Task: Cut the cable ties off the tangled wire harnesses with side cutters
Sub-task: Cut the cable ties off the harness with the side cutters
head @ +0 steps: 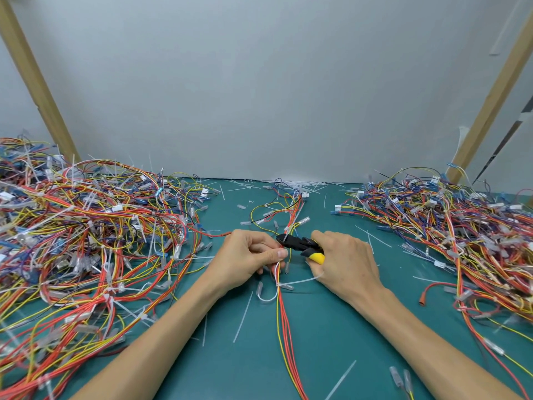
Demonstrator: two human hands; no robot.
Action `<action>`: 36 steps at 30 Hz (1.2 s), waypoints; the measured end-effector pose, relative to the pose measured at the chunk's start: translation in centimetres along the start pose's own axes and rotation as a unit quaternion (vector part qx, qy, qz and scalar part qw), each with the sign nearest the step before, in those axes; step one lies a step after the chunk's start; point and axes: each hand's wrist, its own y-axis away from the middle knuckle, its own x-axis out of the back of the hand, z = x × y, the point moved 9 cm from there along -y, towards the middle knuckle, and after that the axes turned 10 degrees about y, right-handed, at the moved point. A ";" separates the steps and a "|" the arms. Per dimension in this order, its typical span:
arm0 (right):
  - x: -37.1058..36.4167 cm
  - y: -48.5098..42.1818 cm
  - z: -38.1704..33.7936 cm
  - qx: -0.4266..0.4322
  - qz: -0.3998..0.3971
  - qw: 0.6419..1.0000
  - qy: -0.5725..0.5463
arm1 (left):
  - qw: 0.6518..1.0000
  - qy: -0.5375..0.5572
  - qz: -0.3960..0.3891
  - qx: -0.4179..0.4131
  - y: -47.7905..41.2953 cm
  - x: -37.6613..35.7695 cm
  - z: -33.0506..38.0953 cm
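Head view: nearest us on the green mat [331, 327] a red-and-yellow harness [284, 327] carries a white cable tie [300, 282], just beyond it our left hand [248, 261] pinches the wires while our right hand [346, 261] grips the side cutters [300, 244], whose tips we should close on plastic tie only, never insulation.

— What kind of place are we looking at?
— A wiring workshop bench. Tangled wire harnesses [86, 241] are heaping up at the left, and a second heap [461, 226] at the right, of a teal bench mat [346, 327]. Clipped cable-tie offcuts [243, 317] are lying all over it.
— And behind?
— A plain grey wall [259, 96] is backing it, with wooden posts [31, 82] leaning at each side.
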 end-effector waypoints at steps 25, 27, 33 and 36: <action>-0.9 -0.1 0.3 -0.005 -0.025 0.999 -0.020 | 1.000 -0.002 -0.006 -0.003 0.0 -0.3 0.0; -0.9 0.0 0.3 -0.005 -0.024 0.999 -0.023 | 1.000 -0.005 -0.004 -0.004 0.1 -0.2 0.0; -0.8 0.0 0.4 -0.007 -0.018 0.999 -0.030 | 1.000 -0.004 0.000 -0.002 0.0 -0.1 0.0; -0.7 0.0 1.0 -0.035 -0.004 0.998 -0.046 | 1.000 0.001 0.009 0.003 0.0 0.0 -0.2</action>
